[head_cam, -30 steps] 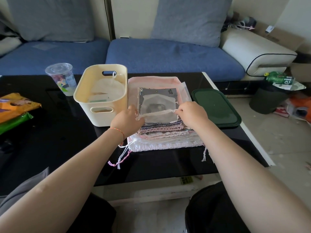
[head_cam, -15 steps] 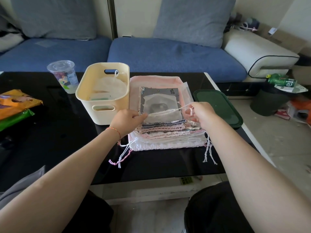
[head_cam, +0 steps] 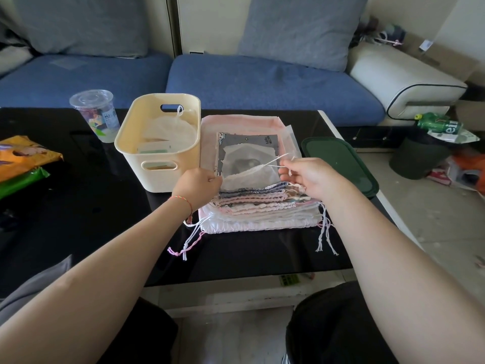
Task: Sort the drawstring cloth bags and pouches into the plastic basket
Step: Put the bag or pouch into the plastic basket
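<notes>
Plastic basket (head_cam: 157, 143), left of the stack, already holding pale pouches: your left hand (head_cam: 198, 186) pinches the sheer white pouch's (head_cam: 249, 177) left edge. Your right hand (head_cam: 309, 177) has drawn its cord (head_cam: 273, 162) farther rightward, cinching the mouth before transfer. Pouch: translucent, gathered, topmost on the table's bag stack (head_cam: 259, 206).

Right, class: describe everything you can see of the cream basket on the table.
The basket is a cream plastic tub, rectangular with rounded corners, solid walls and an oval handle slot in each short end. It stands upright on the black table, between the plastic cup and the stack of bags, whose edge looks to lie against its side. Inside lie pale sheer pouches, one white cord looped at the far slot, plus something green-edged. The left hand is close beside its near corner.
</notes>
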The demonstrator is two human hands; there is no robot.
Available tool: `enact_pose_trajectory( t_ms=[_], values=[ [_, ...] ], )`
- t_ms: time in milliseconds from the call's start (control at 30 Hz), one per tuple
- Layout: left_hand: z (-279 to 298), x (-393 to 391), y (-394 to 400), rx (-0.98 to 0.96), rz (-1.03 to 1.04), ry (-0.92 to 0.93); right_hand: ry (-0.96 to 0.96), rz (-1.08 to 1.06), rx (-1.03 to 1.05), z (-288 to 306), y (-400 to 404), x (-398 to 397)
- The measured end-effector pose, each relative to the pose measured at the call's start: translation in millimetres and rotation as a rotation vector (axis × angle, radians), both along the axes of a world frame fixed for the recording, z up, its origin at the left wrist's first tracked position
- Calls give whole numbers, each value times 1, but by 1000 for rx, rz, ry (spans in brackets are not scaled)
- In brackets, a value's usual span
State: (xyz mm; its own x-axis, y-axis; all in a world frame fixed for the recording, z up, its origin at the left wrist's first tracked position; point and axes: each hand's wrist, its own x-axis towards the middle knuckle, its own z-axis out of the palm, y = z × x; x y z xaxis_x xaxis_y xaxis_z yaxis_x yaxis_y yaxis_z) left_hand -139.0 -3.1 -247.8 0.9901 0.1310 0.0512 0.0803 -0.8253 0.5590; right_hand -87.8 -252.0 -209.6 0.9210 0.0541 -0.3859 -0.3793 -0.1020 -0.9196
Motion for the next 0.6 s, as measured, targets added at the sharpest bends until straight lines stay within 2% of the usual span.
enact_pose_trajectory(
  t_ms=[100,233,300,433,600],
  values=[
    [-1,0,1,22,16,8,-58,-9,-115,-3,-2,0],
    [1,0,1,114,96,35,-209,-120,-727,-7,-12,9],
    [0,0,1,166,125,53,-278,-142,-900,-11,-14,12],
    [-3,1,2,193,165,90,-275,-78,-1095,-13,-10,11],
    [-3,1,6,229,186,118,-257,-138,-1127,-17,-20,13]
  ],
)
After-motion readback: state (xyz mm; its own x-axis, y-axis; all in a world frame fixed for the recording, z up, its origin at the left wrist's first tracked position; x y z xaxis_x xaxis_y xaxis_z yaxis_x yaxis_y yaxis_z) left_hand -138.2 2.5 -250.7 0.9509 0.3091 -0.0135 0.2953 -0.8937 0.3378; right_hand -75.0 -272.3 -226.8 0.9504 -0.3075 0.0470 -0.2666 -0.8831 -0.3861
